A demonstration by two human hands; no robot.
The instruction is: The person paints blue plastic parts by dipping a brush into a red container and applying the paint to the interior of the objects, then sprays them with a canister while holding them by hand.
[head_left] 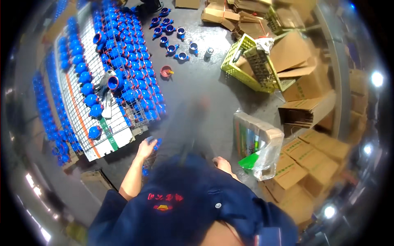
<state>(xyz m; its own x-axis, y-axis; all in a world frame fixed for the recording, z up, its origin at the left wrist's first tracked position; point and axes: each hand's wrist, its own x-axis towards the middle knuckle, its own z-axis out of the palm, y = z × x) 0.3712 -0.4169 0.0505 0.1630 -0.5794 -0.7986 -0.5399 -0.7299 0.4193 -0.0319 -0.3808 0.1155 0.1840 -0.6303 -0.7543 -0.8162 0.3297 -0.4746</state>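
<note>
While open floor [176, 94] edges the rack [123, 133], whether left fingers [150, 144] or right fingers [218, 160] grip is unclear.

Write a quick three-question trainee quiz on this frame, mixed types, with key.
1. True or false: the yellow-green slatted plastic crate lies to the left of the row of round blue pots.
2. Where is the small round red bowl? (a) inside the crate (b) on the smooth grey floor (c) in the row of pots
3. Which of the person's hands is nearer the boxy bundle wrapped in clear plastic?

Key: 1. False, it lies to the right. 2. (b). 3. The bare right hand.
</note>
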